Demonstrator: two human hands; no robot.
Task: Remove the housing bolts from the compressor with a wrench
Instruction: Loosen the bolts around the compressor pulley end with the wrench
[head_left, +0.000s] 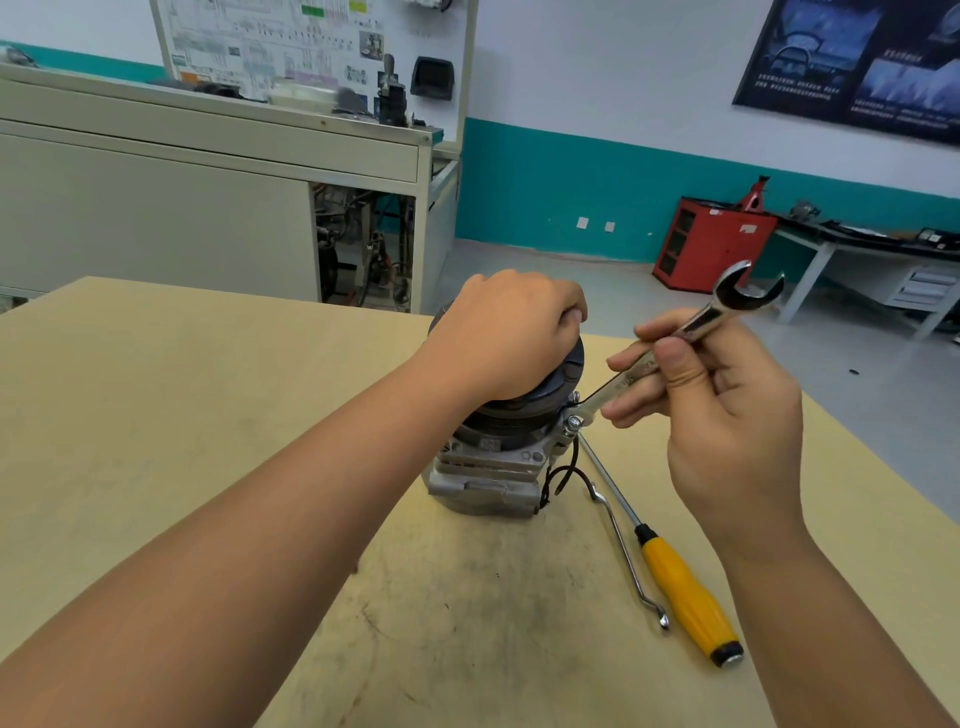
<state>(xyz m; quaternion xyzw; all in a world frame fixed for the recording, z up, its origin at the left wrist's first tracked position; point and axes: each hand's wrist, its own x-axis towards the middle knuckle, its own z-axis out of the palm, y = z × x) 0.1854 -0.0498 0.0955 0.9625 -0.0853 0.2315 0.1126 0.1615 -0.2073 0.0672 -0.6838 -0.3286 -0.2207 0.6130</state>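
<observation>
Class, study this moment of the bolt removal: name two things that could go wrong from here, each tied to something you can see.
The right hand pinches the wrench with its fingertips, so it might slip off the bolt. The compressor stands upright, unclamped, steadied only by the left hand, so it could tip onto the screwdriver.

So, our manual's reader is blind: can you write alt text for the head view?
A right hand holds a combination wrench on a bolt of a compressor, which the left hand steadies from above. A yellow-handled screwdriver lies beside it on the workbench.
</observation>
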